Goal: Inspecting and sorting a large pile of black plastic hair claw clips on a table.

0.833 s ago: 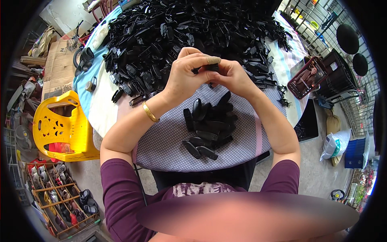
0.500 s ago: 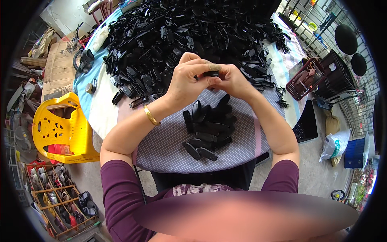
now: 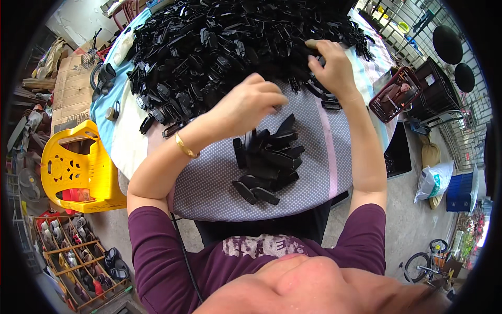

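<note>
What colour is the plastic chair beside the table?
Yellow: the plastic chair shows clearly at the left of the head view.

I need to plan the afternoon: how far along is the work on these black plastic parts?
Done: a small stack of black pieces lies on the dotted cloth near the person. In hand: the right hand reaches into the big heap of black parts, and the left hand hovers above the stack; whether it holds anything cannot be told. Left: the heap is far larger than the stack, so most looks undone.

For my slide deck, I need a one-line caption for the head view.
Right hand reaches into a big heap of black clips; left hand hovers above a small stack.
</note>
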Demonstrator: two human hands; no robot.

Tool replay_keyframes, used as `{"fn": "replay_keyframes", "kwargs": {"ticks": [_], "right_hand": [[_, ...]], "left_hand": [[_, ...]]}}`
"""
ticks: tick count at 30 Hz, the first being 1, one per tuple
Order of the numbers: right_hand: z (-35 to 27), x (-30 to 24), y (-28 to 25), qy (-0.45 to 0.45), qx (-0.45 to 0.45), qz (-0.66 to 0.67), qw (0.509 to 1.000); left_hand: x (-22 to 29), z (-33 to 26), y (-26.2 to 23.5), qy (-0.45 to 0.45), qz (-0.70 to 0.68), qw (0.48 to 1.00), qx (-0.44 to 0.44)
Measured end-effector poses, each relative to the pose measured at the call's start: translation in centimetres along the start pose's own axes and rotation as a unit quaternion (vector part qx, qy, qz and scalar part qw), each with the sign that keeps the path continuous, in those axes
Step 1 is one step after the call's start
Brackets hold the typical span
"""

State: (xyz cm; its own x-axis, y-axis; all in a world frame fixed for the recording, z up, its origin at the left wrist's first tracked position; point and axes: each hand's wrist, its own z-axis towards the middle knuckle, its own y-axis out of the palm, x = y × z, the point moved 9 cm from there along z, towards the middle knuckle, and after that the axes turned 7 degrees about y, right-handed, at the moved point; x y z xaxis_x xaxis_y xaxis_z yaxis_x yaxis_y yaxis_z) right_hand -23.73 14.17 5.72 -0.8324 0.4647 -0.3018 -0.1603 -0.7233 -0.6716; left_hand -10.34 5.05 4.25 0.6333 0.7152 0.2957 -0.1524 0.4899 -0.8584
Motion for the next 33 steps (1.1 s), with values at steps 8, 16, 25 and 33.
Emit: {"fn": "replay_keyframes", "kwargs": {"ticks": [8,16,25,33], "right_hand": [[-0.4,0.2,2.7,-0.011,0.001,-0.041,0.999],[1.1,-0.9,1.0,-0.004,0.103,-0.036,0.994],[1.6,-2.1,2.3,-0.067,0.063,-0.097,0.991],[-0.2,-5.6,0.6,-0.011,0.019,0.125,0.992]], "left_hand": [[-3.2,-0.7,2.5,-0.033,0.112,0.991,-0.065],[-1.4,-0.6,1.2,0.0,0.074,0.997,0.024],[-6.7,-2.1,0.8,-0.259,-0.428,0.854,0.145],[-7.6,-3.6,2.3,-0.355,-0.623,0.659,0.225]]}}
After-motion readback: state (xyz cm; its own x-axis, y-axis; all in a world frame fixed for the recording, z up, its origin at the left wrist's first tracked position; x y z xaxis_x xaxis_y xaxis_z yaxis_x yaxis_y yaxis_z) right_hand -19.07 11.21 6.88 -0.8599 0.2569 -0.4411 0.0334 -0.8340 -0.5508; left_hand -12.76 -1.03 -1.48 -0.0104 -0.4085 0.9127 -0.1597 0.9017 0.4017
